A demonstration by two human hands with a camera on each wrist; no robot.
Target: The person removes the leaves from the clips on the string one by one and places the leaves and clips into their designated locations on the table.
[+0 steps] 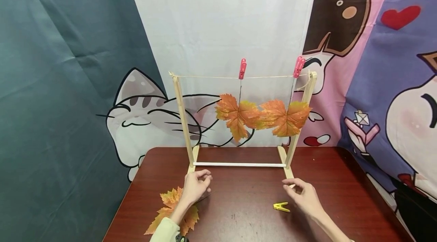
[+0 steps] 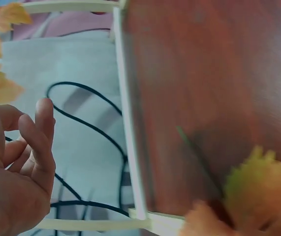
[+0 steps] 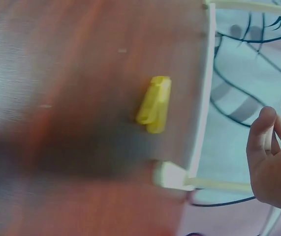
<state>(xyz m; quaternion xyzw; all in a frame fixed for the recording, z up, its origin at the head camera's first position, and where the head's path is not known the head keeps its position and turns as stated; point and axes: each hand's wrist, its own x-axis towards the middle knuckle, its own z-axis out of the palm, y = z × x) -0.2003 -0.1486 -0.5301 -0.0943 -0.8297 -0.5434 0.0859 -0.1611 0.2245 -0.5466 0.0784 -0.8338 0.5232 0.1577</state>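
Observation:
My left hand (image 1: 197, 187), fingers loosely bent and holding nothing, hovers above a loose orange maple leaf (image 1: 165, 211) on the table. That leaf's thin stem (image 2: 199, 157) shows in the left wrist view. My right hand (image 1: 304, 195) is likewise without anything in it, near the rack's right foot (image 1: 288, 172). Just left of it lies a yellow clothespin (image 1: 281, 206), seen larger in the right wrist view. On the rack's string (image 1: 208, 77) two pink clothespins, one mid-string (image 1: 242, 69) and one by the right post (image 1: 299, 67), hold two hanging maple leaves (image 1: 238, 115).
The wooden rack has a left post (image 1: 183, 120), a right post (image 1: 300, 120) and a white lower bar (image 1: 239, 164). It stands towards the back of the dark red table (image 1: 246, 192). Behind hangs a printed cartoon curtain (image 1: 218, 18).

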